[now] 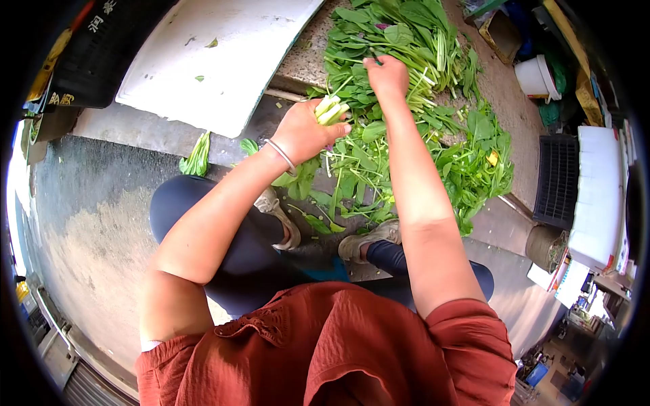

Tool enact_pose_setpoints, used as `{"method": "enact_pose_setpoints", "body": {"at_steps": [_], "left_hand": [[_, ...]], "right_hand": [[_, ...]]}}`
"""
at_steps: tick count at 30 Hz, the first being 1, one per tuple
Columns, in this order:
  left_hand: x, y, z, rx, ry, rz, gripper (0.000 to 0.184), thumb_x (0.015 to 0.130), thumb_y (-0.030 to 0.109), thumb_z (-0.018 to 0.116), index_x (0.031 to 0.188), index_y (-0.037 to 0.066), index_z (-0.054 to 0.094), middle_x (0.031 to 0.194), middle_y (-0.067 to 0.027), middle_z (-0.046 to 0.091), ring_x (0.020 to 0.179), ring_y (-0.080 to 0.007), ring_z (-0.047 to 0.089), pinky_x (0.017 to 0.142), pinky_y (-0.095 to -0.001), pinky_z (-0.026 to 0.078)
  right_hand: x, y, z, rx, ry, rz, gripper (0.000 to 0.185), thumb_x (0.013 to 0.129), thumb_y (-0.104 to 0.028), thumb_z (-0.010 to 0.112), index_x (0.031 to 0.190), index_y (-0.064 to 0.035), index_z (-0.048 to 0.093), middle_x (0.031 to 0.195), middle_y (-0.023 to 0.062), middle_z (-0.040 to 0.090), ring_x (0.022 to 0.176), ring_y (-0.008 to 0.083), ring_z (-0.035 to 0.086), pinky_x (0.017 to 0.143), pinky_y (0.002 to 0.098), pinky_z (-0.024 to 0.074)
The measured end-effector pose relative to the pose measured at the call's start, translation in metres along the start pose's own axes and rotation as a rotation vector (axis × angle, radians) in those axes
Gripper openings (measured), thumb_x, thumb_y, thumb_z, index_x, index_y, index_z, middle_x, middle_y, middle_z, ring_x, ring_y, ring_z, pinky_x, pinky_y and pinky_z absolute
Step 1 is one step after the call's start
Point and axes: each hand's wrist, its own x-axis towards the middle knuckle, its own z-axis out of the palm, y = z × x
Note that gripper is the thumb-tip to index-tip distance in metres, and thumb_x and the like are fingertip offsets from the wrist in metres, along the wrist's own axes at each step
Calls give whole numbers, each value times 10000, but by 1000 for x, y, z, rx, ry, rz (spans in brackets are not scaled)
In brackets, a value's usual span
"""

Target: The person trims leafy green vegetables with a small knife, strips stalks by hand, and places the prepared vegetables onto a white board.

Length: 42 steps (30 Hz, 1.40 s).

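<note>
Thick pale stalk ends of a bunch of greens point(330, 110) poke out of my left hand point(305, 132), whose fingers are wrapped round them. Leaves hang below that fist. Up and to the right, my right hand point(388, 76) is closed at the edge of a large heap of leafy greens point(413, 34); a small dark item shows at its fingertips, too small to name. More loose leaves and stems point(474, 142) spread over the step and the ground beneath my hands.
A white board point(217, 57) lies at the upper left, with a single leafy stalk point(198, 155) below it. On the right are a white bucket point(537, 78), a black crate point(556, 179) and a white foam box point(597, 196). My shoes point(369, 241) are among fallen leaves.
</note>
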Motion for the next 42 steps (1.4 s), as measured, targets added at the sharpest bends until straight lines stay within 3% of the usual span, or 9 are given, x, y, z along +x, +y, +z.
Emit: {"method": "enact_pose_setpoints", "body": {"at_steps": [3,11,13,16,18,26,33,37,42], "left_hand": [[2,-1,-7,245,128,39,230,702,221,680,833,47,607,693,-134,610,626,-278,603,597,-346,479],[-8,17,6,539,306,507,234,627,214,712,729,62,566,714,-124,564,666,-318,564,587,-398,452],[-10,18,6,575,271,500,240,638,225,720,752,61,586,707,-125,580,668,-314,573,597,-383,458],[-10,11,7,304,28,101,274,673,269,724,796,50,614,699,-142,608,647,-293,584,617,-330,465],[-4,-2,8,245,35,116,275,671,268,725,798,50,614,705,-141,609,641,-285,582,616,-327,464],[-2,-11,11,57,19,60,290,692,249,722,835,19,620,737,-82,632,644,-143,576,640,-278,456],[0,-15,-7,105,10,-95,297,696,252,721,839,10,626,706,-56,630,625,-100,547,625,-255,445],[-4,-2,-2,158,-92,-32,219,745,210,673,818,15,606,706,-41,632,616,-100,538,612,-260,439],[0,5,13,29,-165,-87,176,753,156,663,806,12,577,696,-31,624,622,-76,549,592,-234,439]], "right_hand": [[-23,-4,-30,248,38,-54,302,729,-331,671,782,-34,647,542,47,566,460,131,493,471,284,382],[-121,8,-58,946,-275,97,229,767,-237,682,698,-45,577,573,-4,544,468,40,450,427,174,326],[-126,12,-63,983,-328,195,228,776,-249,671,713,-51,577,569,-11,528,455,32,424,411,168,298],[-134,15,-67,1051,-405,303,247,809,-295,625,783,-55,573,567,-18,486,438,27,376,393,158,259],[-142,17,-71,1098,-482,277,348,872,-367,513,962,-34,558,590,-15,457,437,30,344,391,159,247],[-160,16,-62,1389,-622,332,283,884,-291,513,1082,-94,556,576,-58,374,446,22,308,391,157,224],[-169,74,-35,983,-796,561,398,878,-326,512,1216,-119,474,542,-87,325,408,27,265,364,172,197],[-154,95,-49,586,-425,446,435,820,-278,608,1204,-110,491,535,-84,367,402,20,282,355,177,204],[-67,114,-62,927,110,440,175,855,-178,548,979,-68,606,614,-11,514,426,50,402,354,182,268]]}}
